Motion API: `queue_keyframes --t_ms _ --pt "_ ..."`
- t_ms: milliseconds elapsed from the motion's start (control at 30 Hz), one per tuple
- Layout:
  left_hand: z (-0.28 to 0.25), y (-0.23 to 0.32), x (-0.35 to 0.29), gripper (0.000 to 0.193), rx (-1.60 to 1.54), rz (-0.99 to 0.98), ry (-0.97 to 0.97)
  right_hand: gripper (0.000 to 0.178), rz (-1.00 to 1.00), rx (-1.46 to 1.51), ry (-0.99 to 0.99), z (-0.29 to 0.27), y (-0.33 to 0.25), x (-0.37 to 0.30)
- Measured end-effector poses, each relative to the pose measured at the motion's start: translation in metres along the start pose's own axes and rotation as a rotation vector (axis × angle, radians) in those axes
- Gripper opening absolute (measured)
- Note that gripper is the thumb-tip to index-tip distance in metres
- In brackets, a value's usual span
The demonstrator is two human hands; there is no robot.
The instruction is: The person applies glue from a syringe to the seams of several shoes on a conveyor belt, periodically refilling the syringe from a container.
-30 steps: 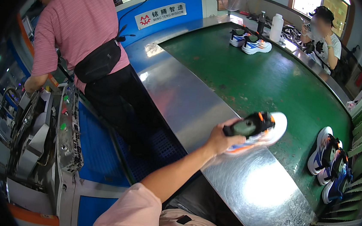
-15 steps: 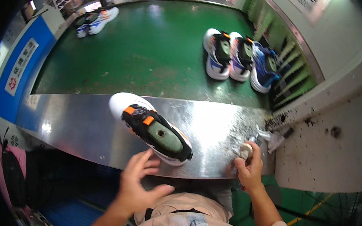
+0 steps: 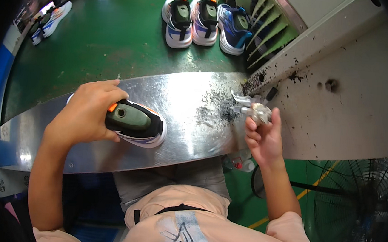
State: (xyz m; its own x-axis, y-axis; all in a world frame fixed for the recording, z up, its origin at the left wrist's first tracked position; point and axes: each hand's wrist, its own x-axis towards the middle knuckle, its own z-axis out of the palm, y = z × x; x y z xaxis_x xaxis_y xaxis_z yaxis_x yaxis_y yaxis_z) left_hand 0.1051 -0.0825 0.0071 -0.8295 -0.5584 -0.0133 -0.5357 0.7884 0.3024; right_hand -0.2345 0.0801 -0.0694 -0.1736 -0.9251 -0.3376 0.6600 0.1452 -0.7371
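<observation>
A sneaker (image 3: 158, 136) with a white sole, black collar and orange tab lies on the metal ledge, a green shoe last (image 3: 131, 120) with a round hole filling its opening. My left hand (image 3: 84, 113) is wrapped over the shoe's front part, thumb on the near side, hiding most of the upper. At the ledge's right end, my right hand (image 3: 266, 139) grips a pale, lumpy, roundish piece (image 3: 261, 114) between thumb and fingers. Just beyond it lie crumpled clear plastic (image 3: 243, 98) and a small black-ended item (image 3: 271, 94).
Several more sneakers stand on the green belt: two white-and-black ones (image 3: 179, 25) beside a blue one (image 3: 234, 32), and others (image 3: 55, 19) at far left. Green strip flaps (image 3: 268, 37) hang at right. Dark crumbs (image 3: 219, 100) litter the metal ledge (image 3: 183, 88). A fan (image 3: 353, 199) stands at lower right.
My left hand has come up from beside the shoe and closed over its front. The shoe has turned and sits further left. My right hand still holds the pale piece; the whole view has shifted.
</observation>
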Motion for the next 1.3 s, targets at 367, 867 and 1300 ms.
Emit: queue_keyframes --t_ms 367,867,1300 --pt "0.046 0.058 -0.071 0.031 0.161 0.002 0.434 0.047 -0.054 -0.532 0.031 0.008 0.023 -0.018" --pt "0.062 0.063 -0.09 0.017 0.212 -0.042 0.484 0.04 -0.185 -0.883 -0.042 0.018 0.039 -0.016" --pt "0.087 0.079 -0.114 0.02 0.152 -0.105 0.54 0.067 0.113 -0.217 -0.627 0.132 0.001 0.022"
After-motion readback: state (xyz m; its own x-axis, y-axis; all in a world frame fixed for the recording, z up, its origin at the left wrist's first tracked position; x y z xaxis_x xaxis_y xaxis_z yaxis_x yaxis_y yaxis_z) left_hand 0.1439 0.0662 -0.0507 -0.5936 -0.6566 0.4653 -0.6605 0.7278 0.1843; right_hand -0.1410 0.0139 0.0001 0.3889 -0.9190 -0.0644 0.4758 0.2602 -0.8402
